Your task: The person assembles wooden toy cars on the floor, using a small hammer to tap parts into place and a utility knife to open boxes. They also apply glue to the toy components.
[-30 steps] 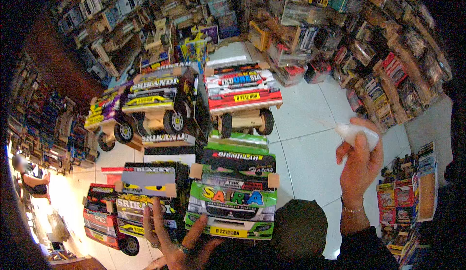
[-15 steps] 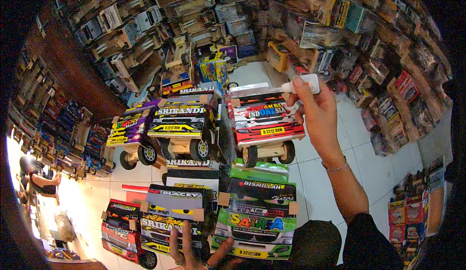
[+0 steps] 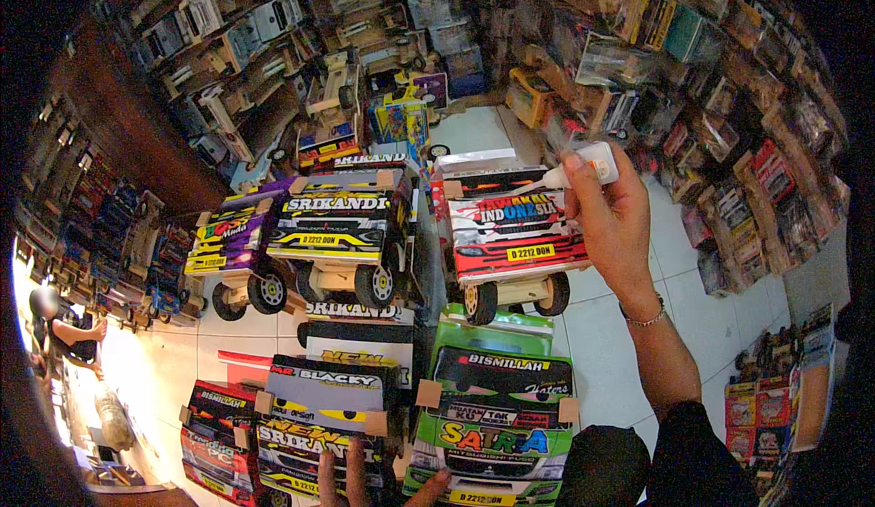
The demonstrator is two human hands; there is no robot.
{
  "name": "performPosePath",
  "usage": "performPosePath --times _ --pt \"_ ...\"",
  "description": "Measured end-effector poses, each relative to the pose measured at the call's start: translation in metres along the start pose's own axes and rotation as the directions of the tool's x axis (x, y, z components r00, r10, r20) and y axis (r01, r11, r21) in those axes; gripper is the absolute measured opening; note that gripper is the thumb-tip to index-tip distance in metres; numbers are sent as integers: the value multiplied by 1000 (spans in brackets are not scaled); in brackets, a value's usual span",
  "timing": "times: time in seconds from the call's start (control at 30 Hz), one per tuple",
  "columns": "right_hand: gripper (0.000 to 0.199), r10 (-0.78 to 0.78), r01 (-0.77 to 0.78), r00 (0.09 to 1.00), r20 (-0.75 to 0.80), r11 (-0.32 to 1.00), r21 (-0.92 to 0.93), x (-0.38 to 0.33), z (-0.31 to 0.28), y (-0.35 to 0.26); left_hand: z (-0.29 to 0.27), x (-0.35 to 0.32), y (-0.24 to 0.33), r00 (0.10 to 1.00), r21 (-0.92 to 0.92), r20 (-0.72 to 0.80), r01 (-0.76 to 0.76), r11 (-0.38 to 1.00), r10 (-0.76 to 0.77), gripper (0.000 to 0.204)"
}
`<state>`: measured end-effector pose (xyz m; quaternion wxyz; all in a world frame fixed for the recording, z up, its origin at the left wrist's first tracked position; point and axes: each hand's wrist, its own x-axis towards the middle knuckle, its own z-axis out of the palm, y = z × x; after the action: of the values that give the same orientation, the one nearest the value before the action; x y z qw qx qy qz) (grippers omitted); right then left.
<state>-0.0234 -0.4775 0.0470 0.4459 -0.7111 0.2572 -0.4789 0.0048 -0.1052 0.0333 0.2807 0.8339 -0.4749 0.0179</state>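
My right hand (image 3: 615, 224) grips a small white glue bottle (image 3: 592, 164). The bottle is tilted, its thin nozzle pointing down and left at the upper front of a red and white wooden toy truck (image 3: 518, 253). Whether the tip touches the truck I cannot tell. At the lower edge, the spread fingers of my left hand (image 3: 354, 478) are over or against the fronts of a grey, black and yellow toy truck (image 3: 319, 393) and a green toy truck (image 3: 492, 439). The palm is out of the picture. Small tan tabs stick out from the sides of these truck fronts.
Left of the red truck stand a yellow and black toy truck (image 3: 337, 220) and a purple one (image 3: 232, 233). A red and black truck (image 3: 219, 434) is at lower left. Shelves of toy trucks (image 3: 693, 97) surround the white tiled floor (image 3: 684, 297). Another person (image 3: 73, 329) sits far left.
The glue bottle has tipped nozzle-down toward the red and white truck. My left hand sits lower in the picture, with less of it showing. The whole view has shifted slightly.
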Motion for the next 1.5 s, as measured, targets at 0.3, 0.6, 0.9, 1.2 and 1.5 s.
performPosePath --times 0.3,0.6,0.9,1.2,1.5 --pt "23 -8 6 999 36 999 40 2 5 1 -2 0 1 1000 -2 9 2 1000 -2 53" --pt "24 75 -74 997 -34 996 39 1 4 0 -2 -11 -6 1000 -85 5 6 996 -6 61" --pt "26 137 -127 988 -69 982 137 3 3 8 -97 1 -24 983 36 73 -174 984 171 68" --pt "24 182 -162 980 -75 962 220 -3 6 4 -13 238 -37 899 -406 318 -158 900 301 81" --pt "22 320 -256 942 -98 877 407 -5 -6 3 19 304 -23 809 -191 487 -270 944 330 122"
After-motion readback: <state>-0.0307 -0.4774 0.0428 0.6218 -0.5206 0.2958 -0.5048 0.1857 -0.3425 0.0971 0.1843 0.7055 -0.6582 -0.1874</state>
